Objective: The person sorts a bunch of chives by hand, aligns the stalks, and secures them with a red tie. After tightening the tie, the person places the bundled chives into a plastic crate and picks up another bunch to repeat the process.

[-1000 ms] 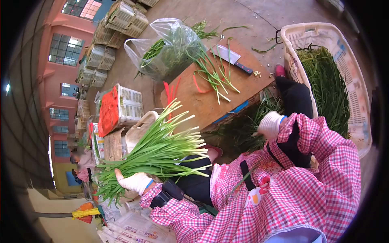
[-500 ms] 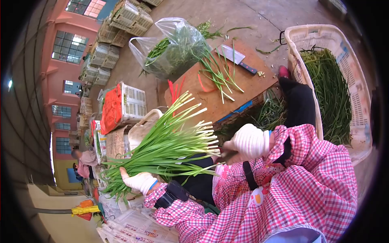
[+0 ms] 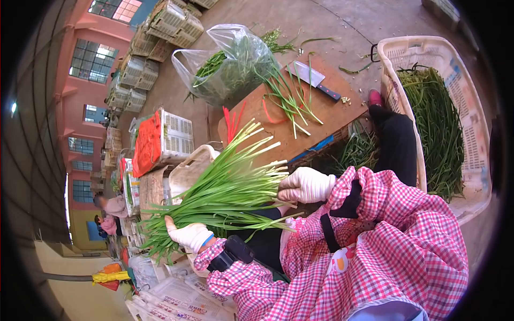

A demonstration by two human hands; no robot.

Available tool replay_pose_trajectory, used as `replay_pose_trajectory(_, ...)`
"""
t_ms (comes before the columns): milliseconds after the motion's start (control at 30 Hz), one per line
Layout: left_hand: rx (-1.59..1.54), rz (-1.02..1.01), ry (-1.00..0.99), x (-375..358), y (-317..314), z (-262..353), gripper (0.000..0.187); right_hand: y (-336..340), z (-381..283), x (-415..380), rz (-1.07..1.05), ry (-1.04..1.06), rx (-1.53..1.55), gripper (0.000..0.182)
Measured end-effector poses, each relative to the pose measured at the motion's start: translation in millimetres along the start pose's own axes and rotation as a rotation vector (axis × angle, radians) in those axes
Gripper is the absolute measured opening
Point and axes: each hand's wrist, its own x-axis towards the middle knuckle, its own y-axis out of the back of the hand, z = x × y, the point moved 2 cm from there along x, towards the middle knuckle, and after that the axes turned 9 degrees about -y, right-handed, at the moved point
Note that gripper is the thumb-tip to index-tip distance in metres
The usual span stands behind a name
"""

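A large bunch of garlic greens [image 3: 230, 190], with long green leaves and pale stem ends, lies across my lap, fanned out toward the upper right. My left hand [image 3: 188, 235], wrapped in a white covering, is closed around the leafy part with the thumb on top. At the pale stem ends is my right hand [image 3: 308, 185], also in white, its fingers pinched together on the stalks. Loose stalks [image 3: 289, 101] and a cleaver [image 3: 316, 80] with a dark handle rest on a brown board [image 3: 332, 115] beyond the bunch.
A clear plastic bag [image 3: 235, 67] of greens stands behind the board. To the right is a white crate [image 3: 407, 101] full of dark green leaves. Red strips [image 3: 233, 120] hang at the board's near edge. Stacked crates [image 3: 174, 24] line the left, where another person [image 3: 113, 206] is.
My right hand has moved left and slightly up, from beside the bunch onto the stem ends. My left hand still grips the leaves, nearly in place.
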Motion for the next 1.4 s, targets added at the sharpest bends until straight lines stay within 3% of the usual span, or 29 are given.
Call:
replay_pose_trajectory(33, 0.001, 0.000, 0.001, 1.9, 2.5, -2.3, 0.042, 1.0, 3.2, 0.9, 0.031, 0.035, 0.091, 0.022)
replay_pose_trajectory(67, 0.012, 0.006, 0.019, 2.7, 4.1, -4.7, 0.042, 3.5, 3.3, 2.1, -0.047, -0.125, 0.188, 0.024)
replay_pose_trajectory(167, 0.006, 0.025, 0.046, 13.7, 14.5, -14.8, 0.042, 6.5, 16.6, 9.7, 0.123, -0.098, 0.155, 0.028)
replay_pose_trajectory(300, 0.053, 0.124, 0.043, 15.5, 18.4, -15.7, 0.039, 18.8, 46.9, 3.4, 0.401, -0.452, 0.673, 0.032)
replay_pose_trajectory(367, 0.073, 0.153, 0.032, 19.1, 23.7, -18.4, 0.038, 25.3, 42.0, -14.3, 0.229, -0.458, 0.769, 0.029)
replay_pose_trajectory(467, 0.175, 0.184, -0.013, 23.0, 30.5, -23.3, 0.035, 21.1, 15.4, -41.3, -0.099, -0.398, 0.387, 0.026)
replay_pose_trajectory(500, 0.257, 0.188, -0.046, 22.9, 31.4, -24.6, 0.032, 5.1, 23.3, -42.6, -0.030, -0.162, 0.278, 0.027)
replay_pose_trajectory(567, 0.168, 0.187, 0.045, 20.2, 25.7, -23.0, 0.034, -7.5, 8.9, -44.5, -0.002, -0.028, 0.129, 0.026)
replay_pose_trajectory(633, 0.078, 0.189, 0.133, 17.6, 24.4, -26.8, 0.039, -19.6, 11.5, -36.6, 0.110, -0.077, 0.029, 0.025)
replay_pose_trajectory(700, 0.349, 0.140, -0.047, 16.8, 30.1, -30.0, 0.044, -22.7, 11.9, -27.6, 0.169, -0.168, -0.051, 0.023)
replay_pose_trajectory(767, 0.281, 0.170, -0.037, 14.2, 35.2, -35.5, 0.034, -27.5, 18.9, -19.7, 0.253, -0.121, -0.306, 0.032)
replay_pose_trajectory(967, 0.148, 0.250, 0.001, -12.6, 25.9, -33.3, 0.039, -35.1, 23.7, -8.3, 0.509, -0.011, -0.409, 0.034)
replay_pose_trajectory(1033, 0.261, 0.224, 0.000, -24.4, 17.0, -25.9, 0.039, -34.6, 24.9, -5.7, 0.426, -0.071, -0.442, 0.037)
replay_pose_trajectory(1100, 0.152, 0.229, 0.073, -23.4, 19.1, -27.0, 0.044, -36.4, 27.1, -1.7, 0.463, -0.012, -0.476, 0.036)
replay_pose_trajectory(1133, 0.215, 0.252, 0.032, -19.6, 26.0, -30.9, 0.036, -33.3, 19.5, -3.5, 0.390, -0.062, -0.519, 0.028)
replay_pose_trajectory(1167, 0.278, 0.277, -0.008, -16.4, 32.5, -33.2, 0.040, -35.4, 22.7, -2.9, 0.386, -0.062, -0.522, 0.028)
replay_pose_trajectory(1333, 0.080, 0.212, 0.084, -12.7, 33.7, -37.8, 0.042, -34.6, 22.3, 0.2, 0.319, 0.018, -0.630, 0.017)
replay_pose_trajectory(1400, 0.082, 0.286, 0.151, -22.7, 22.3, -32.6, 0.030, -36.3, 22.9, 3.2, 0.295, 0.033, -0.682, 0.018)
